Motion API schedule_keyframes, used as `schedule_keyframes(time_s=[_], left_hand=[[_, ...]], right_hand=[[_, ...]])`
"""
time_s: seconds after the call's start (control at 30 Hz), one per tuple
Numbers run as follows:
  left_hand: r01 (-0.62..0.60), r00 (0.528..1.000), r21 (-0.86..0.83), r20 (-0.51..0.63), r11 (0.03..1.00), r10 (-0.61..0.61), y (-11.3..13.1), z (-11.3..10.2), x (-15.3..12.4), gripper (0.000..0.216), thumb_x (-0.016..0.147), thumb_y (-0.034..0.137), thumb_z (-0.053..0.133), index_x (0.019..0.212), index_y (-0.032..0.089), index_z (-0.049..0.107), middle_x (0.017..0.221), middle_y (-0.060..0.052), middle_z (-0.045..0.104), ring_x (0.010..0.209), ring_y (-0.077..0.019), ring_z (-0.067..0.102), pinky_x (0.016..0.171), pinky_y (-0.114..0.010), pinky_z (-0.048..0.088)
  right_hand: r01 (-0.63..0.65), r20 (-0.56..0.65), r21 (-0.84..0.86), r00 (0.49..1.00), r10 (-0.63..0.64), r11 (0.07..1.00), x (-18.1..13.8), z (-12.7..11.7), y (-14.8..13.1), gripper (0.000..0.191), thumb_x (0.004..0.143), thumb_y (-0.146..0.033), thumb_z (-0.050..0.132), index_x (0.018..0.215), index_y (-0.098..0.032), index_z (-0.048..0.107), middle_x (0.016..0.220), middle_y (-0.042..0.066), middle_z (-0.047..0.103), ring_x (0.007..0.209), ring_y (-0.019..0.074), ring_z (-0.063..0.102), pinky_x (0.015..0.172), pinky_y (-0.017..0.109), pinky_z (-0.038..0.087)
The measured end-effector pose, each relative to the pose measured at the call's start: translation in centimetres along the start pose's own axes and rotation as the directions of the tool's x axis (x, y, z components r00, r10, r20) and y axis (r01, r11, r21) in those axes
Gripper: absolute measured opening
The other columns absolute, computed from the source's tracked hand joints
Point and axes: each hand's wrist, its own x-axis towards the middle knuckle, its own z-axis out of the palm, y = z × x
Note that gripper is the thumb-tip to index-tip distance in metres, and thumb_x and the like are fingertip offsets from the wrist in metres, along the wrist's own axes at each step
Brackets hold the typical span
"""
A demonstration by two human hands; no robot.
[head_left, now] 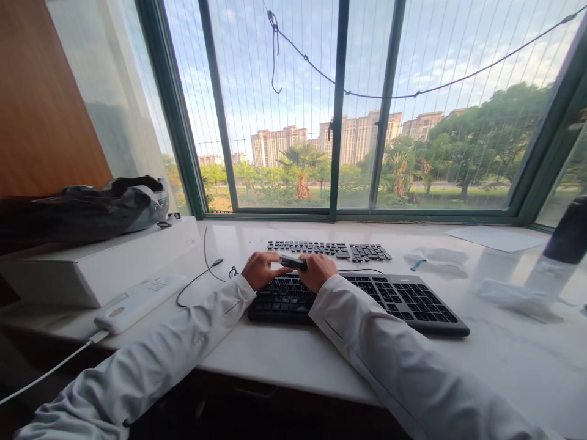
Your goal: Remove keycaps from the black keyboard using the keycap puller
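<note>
Both my hands are closed over the left half of a black keyboard [403, 299] on the white sill-top desk [284, 354]. My left hand [259, 269] and my right hand [317, 271] together pinch a small dark oblong object [293, 263], too small to name, just above the keys. Behind the keyboard lie rows of loose black keycaps [328, 249] laid out in keyboard shape. Both arms wear white sleeves.
A white box [101, 269] with a dark bag [87, 211] on top stands at the left. A white power strip [137, 302] and a black cable [202, 275] lie beside it. Crumpled white wipes [435, 258], paper [498, 238] and a dark-capped bottle [562, 253] sit at the right. Large window behind.
</note>
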Motion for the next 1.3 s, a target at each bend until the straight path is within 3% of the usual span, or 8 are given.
schedule_keyframes(time_s=[0.13, 0.23, 0.43, 0.67, 0.87, 1.07, 1.3], left_hand=[[0.019, 0.999, -0.043, -0.048, 0.999, -0.021, -1.0, 0.0, 0.3, 0.036, 0.082, 0.049, 0.058, 0.092, 0.019, 0.076, 0.092, -0.006, 0.073, 0.07, -0.0162, 0.06, 0.066, -0.026, 0.044], [0.03, 0.997, -0.038, -0.073, 0.999, -0.032, -1.8, -0.3, 0.5, 0.034, 0.083, 0.048, 0.056, 0.095, 0.023, 0.075, 0.099, -0.005, 0.073, 0.085, -0.0202, 0.064, 0.073, -0.027, 0.046], [0.099, 0.987, 0.016, -0.129, 0.995, -0.096, -2.7, -0.7, 0.7, 0.029, 0.081, 0.045, 0.061, 0.093, 0.023, 0.076, 0.098, -0.005, 0.073, 0.087, -0.0225, 0.066, 0.079, -0.03, 0.048], [0.136, 0.988, 0.146, -0.088, 0.98, -0.124, -4.4, -0.8, 1.3, 0.032, 0.086, 0.044, 0.052, 0.099, 0.024, 0.073, 0.096, -0.001, 0.074, 0.088, -0.0201, 0.067, 0.078, -0.025, 0.047], [0.069, 0.998, 0.274, -0.019, 0.959, -0.067, -5.8, -0.8, 3.4, 0.031, 0.084, 0.047, 0.054, 0.095, 0.027, 0.075, 0.1, 0.0, 0.073, 0.099, -0.0216, 0.065, 0.086, -0.025, 0.045], [0.164, 0.984, 0.327, 0.017, 0.931, -0.179, -7.5, 1.1, 7.2, 0.032, 0.077, 0.051, 0.061, 0.09, 0.027, 0.077, 0.094, -0.001, 0.074, 0.097, -0.022, 0.066, 0.083, -0.026, 0.048], [0.09, 0.994, 0.308, 0.037, 0.947, -0.106, -8.8, 3.6, 9.4, 0.027, 0.074, 0.047, 0.065, 0.087, 0.027, 0.077, 0.092, -0.001, 0.074, 0.09, -0.0208, 0.067, 0.079, -0.026, 0.049]], right_hand=[[-0.012, 0.037, -0.12, 0.999, 0.016, 0.993, 0.1, -0.7, 0.5, 0.027, 0.083, -0.029, 0.046, 0.1, -0.025, 0.066, 0.093, 0.009, 0.07, 0.087, 0.0246, 0.065, 0.072, 0.034, 0.044], [0.07, 0.066, -0.184, 0.996, -0.059, 0.98, 0.0, -0.9, 0.5, 0.026, 0.079, -0.027, 0.05, 0.098, -0.022, 0.067, 0.092, 0.01, 0.069, 0.087, 0.0251, 0.065, 0.074, 0.035, 0.043], [0.239, 0.052, -0.172, 0.971, -0.233, 0.956, -0.6, -0.8, -0.8, 0.029, 0.078, -0.031, 0.051, 0.099, -0.021, 0.067, 0.09, 0.012, 0.07, 0.084, 0.0266, 0.066, 0.072, 0.036, 0.044], [0.397, 0.026, -0.174, 0.917, -0.399, 0.901, -0.7, -0.7, -0.9, 0.03, 0.075, -0.033, 0.056, 0.098, -0.019, 0.068, 0.089, 0.013, 0.07, 0.083, 0.0277, 0.067, 0.07, 0.036, 0.046], [0.495, 0.006, -0.18, 0.865, -0.502, 0.85, -0.6, -0.1, -1.0, 0.027, 0.073, -0.035, 0.058, 0.091, -0.018, 0.069, 0.084, 0.012, 0.071, 0.08, 0.0283, 0.068, 0.066, 0.037, 0.048], [0.539, 0.023, -0.136, 0.841, -0.541, 0.832, -1.3, -0.7, -1.7, 0.025, 0.077, -0.034, 0.057, 0.091, -0.018, 0.069, 0.084, 0.011, 0.071, 0.082, 0.0281, 0.068, 0.068, 0.037, 0.049], [0.544, 0.047, -0.119, 0.839, -0.542, 0.831, -1.3, -0.8, -1.8, 0.024, 0.078, -0.033, 0.057, 0.09, -0.017, 0.07, 0.085, 0.012, 0.071, 0.081, 0.0279, 0.068, 0.068, 0.038, 0.049]])
